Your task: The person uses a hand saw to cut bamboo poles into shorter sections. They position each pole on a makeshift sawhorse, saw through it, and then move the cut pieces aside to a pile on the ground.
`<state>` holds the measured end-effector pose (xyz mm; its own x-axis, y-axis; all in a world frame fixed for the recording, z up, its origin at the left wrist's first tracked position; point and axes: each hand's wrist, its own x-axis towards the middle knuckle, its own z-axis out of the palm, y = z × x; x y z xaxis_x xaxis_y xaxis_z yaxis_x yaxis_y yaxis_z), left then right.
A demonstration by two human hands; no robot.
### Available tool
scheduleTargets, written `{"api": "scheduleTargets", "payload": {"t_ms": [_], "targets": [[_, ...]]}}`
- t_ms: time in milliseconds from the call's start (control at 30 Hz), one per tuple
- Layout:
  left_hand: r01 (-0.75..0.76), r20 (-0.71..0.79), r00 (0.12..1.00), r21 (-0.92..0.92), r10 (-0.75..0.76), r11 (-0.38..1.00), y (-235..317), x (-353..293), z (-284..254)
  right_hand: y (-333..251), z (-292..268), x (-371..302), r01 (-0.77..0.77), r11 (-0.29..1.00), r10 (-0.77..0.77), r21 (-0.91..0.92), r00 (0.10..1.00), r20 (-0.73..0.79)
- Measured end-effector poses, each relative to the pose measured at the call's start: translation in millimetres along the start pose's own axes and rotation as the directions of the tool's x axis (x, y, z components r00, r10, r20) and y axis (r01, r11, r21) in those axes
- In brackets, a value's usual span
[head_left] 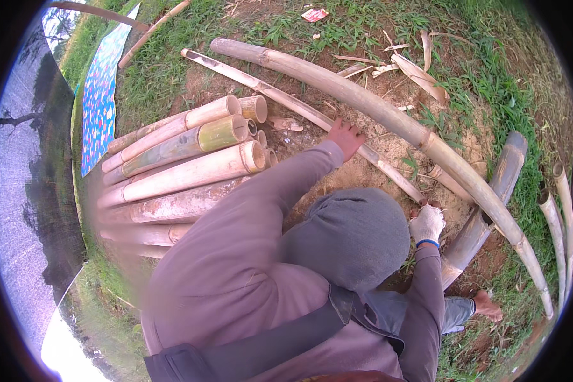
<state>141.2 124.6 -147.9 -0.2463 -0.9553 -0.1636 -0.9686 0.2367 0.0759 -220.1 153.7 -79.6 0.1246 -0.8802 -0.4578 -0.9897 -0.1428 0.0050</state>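
Note:
A long, narrow split bamboo pole (280, 95) lies slantwise on the ground, its hollow channel showing toward the far end. My bare left hand (346, 137) is closed over its middle, fingers curled across the top. Near the pole's close end is my right hand (428, 224), in a whitish glove with fingertips showing and a blue band at the wrist. Its fingers are bent together against the pole's end; whatever they grip is hidden. Between my purple-sleeved arms, a rounded grey cloth shape (347, 239) blocks part of the ground.
Cut bamboo lengths (197, 167) are piled at left. A thick curved bamboo pole (363, 102) crosses beyond my hands and over a dark bamboo log (510, 159) at right. Peeled bamboo pieces (420, 77) litter the far grass. A patterned blue sheet (102, 95) hangs at far left.

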Motion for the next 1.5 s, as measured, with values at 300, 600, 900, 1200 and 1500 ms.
{"api": "scheduleTargets", "payload": {"t_ms": [300,600,900,1200,1500], "targets": [[-0.164,-0.204,0.970,-0.127,0.136,0.978,-11,-14,-31,46,-26,-22,0.220,0.969,-0.179,0.113,0.939,-0.294],[-0.384,-0.466,0.840,-0.145,0.280,0.912,36,10,-85,102,-109,-56,0.361,0.933,-0.310,0.001,0.802,-0.511],[-0.394,-0.523,0.798,-0.075,0.300,0.916,88,48,-113,156,-134,-66,0.340,0.940,-0.301,-0.043,0.759,-0.578],[-0.372,-0.496,0.818,-0.066,0.293,0.926,106,71,-112,182,-138,-48,0.306,0.952,-0.266,-0.014,0.804,-0.532],[-0.326,-0.395,0.882,-0.116,0.257,0.938,103,94,-111,183,-147,-12,0.345,0.933,-0.241,0.105,0.812,-0.532]]}}
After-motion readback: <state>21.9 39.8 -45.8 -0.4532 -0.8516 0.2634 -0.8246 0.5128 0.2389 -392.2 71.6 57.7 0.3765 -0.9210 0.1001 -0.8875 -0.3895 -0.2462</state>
